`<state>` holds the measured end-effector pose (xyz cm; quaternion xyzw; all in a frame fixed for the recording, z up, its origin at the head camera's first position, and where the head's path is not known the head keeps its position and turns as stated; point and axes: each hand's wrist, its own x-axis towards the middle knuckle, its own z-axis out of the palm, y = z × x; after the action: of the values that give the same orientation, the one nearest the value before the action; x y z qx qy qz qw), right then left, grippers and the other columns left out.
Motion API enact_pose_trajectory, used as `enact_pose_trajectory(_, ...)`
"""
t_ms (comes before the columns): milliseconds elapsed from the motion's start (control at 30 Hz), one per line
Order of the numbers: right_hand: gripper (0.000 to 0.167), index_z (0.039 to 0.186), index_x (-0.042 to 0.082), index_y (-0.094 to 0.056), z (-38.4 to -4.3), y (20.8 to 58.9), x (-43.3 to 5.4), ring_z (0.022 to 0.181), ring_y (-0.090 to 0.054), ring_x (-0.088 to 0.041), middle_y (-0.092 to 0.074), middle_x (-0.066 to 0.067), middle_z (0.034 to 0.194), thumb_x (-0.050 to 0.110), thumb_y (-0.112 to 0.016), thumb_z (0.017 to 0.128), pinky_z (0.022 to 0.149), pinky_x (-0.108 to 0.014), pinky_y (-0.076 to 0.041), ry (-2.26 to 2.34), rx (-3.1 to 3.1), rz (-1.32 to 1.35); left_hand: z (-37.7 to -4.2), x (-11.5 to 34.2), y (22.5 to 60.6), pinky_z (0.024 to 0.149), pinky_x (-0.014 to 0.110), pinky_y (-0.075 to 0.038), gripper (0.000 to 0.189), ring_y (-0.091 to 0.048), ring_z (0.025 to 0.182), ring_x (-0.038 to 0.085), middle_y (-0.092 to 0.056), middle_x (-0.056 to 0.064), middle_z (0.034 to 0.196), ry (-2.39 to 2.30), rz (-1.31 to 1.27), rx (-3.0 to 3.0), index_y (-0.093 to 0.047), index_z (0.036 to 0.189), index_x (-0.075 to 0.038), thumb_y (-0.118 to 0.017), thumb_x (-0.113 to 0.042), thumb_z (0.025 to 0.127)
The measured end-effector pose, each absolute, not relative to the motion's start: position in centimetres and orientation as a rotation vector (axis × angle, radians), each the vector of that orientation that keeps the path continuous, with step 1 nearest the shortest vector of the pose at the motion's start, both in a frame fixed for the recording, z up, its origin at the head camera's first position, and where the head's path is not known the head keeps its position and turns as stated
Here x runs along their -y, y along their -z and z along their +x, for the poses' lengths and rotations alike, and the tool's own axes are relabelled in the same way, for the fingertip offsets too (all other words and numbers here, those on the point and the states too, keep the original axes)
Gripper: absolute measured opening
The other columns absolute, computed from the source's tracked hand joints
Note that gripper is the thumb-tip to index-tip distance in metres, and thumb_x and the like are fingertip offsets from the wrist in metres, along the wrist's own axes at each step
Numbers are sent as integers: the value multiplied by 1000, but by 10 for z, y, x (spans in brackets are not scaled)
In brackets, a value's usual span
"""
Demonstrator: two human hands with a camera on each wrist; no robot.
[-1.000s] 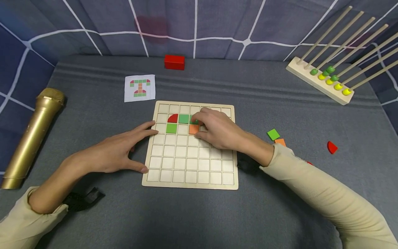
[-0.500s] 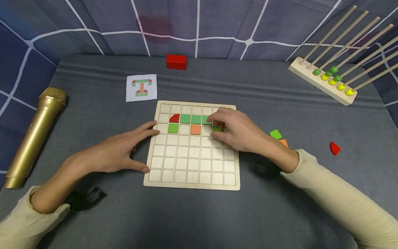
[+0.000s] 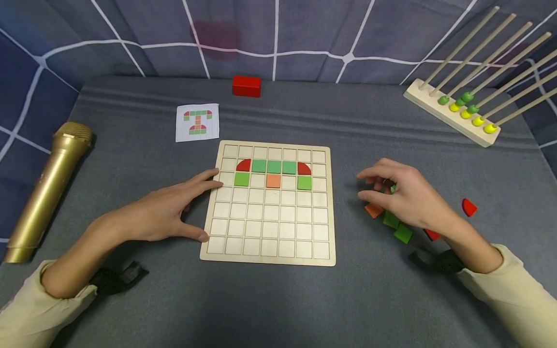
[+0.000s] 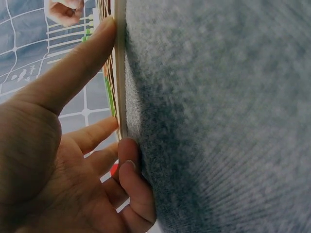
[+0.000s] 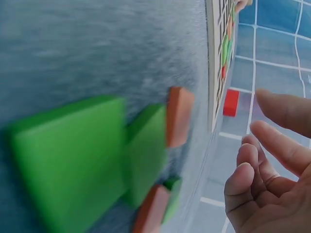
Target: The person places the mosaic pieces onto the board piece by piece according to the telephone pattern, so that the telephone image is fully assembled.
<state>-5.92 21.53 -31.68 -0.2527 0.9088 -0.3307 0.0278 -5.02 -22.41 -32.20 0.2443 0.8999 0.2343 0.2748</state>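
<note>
A wooden grid board (image 3: 263, 241) lies on the grey cloth. Red quarter-round, green and orange tiles sit in two of its upper rows, with an orange tile (image 3: 273, 181) under the middle green one. My left hand (image 3: 158, 212) rests against the board's left edge, thumb and fingers spread. In the left wrist view, its thumb and fingertips touch that edge. To the right of the board, my right hand (image 3: 404, 193) hovers over loose green tiles (image 3: 403, 234) and an orange tile (image 3: 373, 210). Nothing is between its thumb and fingers in the right wrist view; it partly covers the pile.
A paper card (image 3: 197, 123) with a coloured pattern lies behind the board, near a red block (image 3: 246, 86). A gold microphone (image 3: 48, 193) is at the left. A wooden peg stand (image 3: 452, 113) with beads is at the back right. One red quarter-round tile (image 3: 469, 207) lies apart.
My right hand has moved right, off the board to the loose tiles. Green tiles and a red quarter-round at the right of the pattern are uncovered now. My left hand stays at the edge.
</note>
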Motion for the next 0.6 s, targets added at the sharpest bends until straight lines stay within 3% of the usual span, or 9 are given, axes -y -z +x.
enact_pose_trajectory(267, 33, 113, 7, -72, -42, 331, -240, 74, -46, -8, -55, 6, 90, 6, -80, 82, 61, -20, -36, 936, -2767, -773, -50, 224, 321, 73, 36, -38, 97, -49, 81, 14, -11, -5, 163, -622, 667, -2426, -35, 152, -22, -81, -55, 74)
enact_pose_trajectory(433, 38, 115, 6, -71, -37, 337, -248, 73, -44, -7, -54, 8, 93, 6, -83, 79, 59, -22, -34, 882, -2774, -786, -49, 224, 321, 69, 35, -38, 96, -48, 75, 12, -11, -4, 163, -626, 673, -2427, -35, 152, -22, -81, -55, 75)
enact_pose_trajectory(600, 37, 113, 9, -72, -36, 339, -249, 72, -43, -6, -55, 9, 94, 7, -84, 78, 58, -22, -34, 859, -2783, -794, -49, 225, 322, 76, 37, -38, 96, -47, 75, 11, -10, -4, 164, -626, 690, -2435, -35, 152, -21, -79, -57, 75)
